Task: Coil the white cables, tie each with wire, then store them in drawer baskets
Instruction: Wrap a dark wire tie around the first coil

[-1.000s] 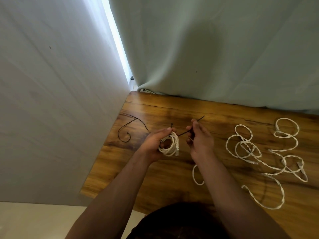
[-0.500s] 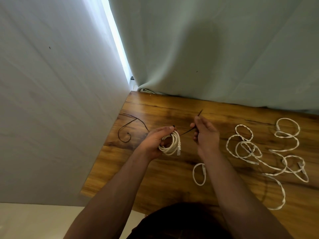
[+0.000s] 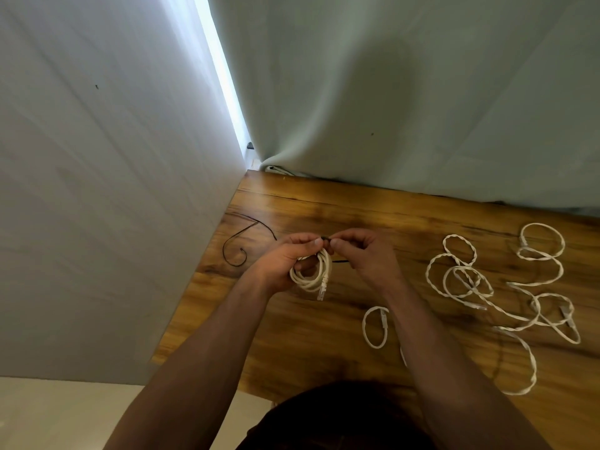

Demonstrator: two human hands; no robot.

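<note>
My left hand [image 3: 285, 259] holds a small coil of white cable [image 3: 312, 274] above the wooden table [image 3: 308, 345], its plug hanging at the lower right. My right hand [image 3: 363, 254] pinches a thin black tie wire [image 3: 325, 238] at the top of the coil, fingertips meeting those of the left hand. A short end of that wire sticks out below my right hand. Several loose white cables [image 3: 506, 293] lie tangled on the table to the right. A small white cable loop [image 3: 376, 326] lies beside my right forearm.
Another black wire [image 3: 238, 245] curls on the table's far left corner. A pale wall stands along the table's left edge and a grey-green curtain [image 3: 406, 108] hangs behind it. Pale floor shows at the lower left.
My right hand has come back left to the top of the coil, bringing the black wire's end against it. The wire no longer sticks up above the fingers.
</note>
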